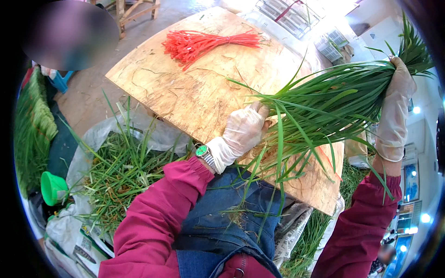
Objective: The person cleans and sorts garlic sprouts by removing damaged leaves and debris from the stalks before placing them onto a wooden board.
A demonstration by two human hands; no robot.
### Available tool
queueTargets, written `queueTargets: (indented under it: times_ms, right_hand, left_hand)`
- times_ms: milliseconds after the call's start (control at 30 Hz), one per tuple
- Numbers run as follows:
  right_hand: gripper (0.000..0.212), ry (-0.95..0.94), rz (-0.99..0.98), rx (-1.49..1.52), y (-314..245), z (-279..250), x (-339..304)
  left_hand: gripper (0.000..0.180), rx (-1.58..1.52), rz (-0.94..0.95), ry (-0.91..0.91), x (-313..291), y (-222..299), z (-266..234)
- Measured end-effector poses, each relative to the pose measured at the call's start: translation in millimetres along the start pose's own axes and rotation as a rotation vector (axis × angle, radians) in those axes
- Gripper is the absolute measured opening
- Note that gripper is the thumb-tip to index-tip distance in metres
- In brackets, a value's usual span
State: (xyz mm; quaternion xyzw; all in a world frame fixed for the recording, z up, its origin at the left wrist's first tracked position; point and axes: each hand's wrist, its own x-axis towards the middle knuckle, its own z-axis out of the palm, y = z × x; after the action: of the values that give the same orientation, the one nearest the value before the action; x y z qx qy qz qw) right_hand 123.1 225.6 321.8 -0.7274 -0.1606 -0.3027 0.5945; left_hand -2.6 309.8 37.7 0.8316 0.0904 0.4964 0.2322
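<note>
A large bunch of garlic chives (338, 95), long, flat and green, slants over the right side of a wooden board (171, 92). My right hand (399, 85), in a thin whitish glove, is raised at the upper right and closed around the bunch. At the bunch's lower left end is my left hand (243, 129), gloved too, with curled fingers closed on leaves there; the fingertips are partly hidden. Several loose leaves hang down over the board's near edge and my blue apron (208, 199). On the far part of the board lies a bundle of red plastic strips (204, 44).
A plastic-lined heap of green scraps (120, 171) stands left of my lap; more chives (308, 241) lie in a sack at the right. A green cup (54, 188) sits far left, by stacked chives (34, 125). Crates (287, 16) stand beyond the board. Another person is at upper left.
</note>
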Motion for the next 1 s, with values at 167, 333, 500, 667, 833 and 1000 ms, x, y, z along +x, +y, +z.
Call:
queueTargets:
  times_ms: [167,333,500,667,833,1000]
  right_hand:
    - [0.027,-0.004,0.014,0.0,5,-1,-5]
    - [0.026,-0.01,0.019,-0.007,6,-5,0]
    - [0.025,-0.029,0.057,0.017,7,-6,3]
    - [0.02,-0.068,0.022,0.052,43,-12,50]
    - [0.017,-0.299,0.026,0.321,41,-12,45]
    - [0.024,-0.748,-0.063,0.446,24,-63,75]
  left_hand:
    - [0.013,-0.001,-0.024,-0.065,4,-7,7]
    - [0.019,-0.214,0.012,-0.003,2,-1,-3]
    - [0.017,-0.156,-0.013,-0.423,-20,-4,-67]
    - [0.008,-0.142,-0.447,-1.069,-54,-4,-197]
    - [0.02,0.249,-0.608,-1.155,-91,-11,-234]
    - [0.028,-0.29,-0.149,-0.313,-8,-11,-167]
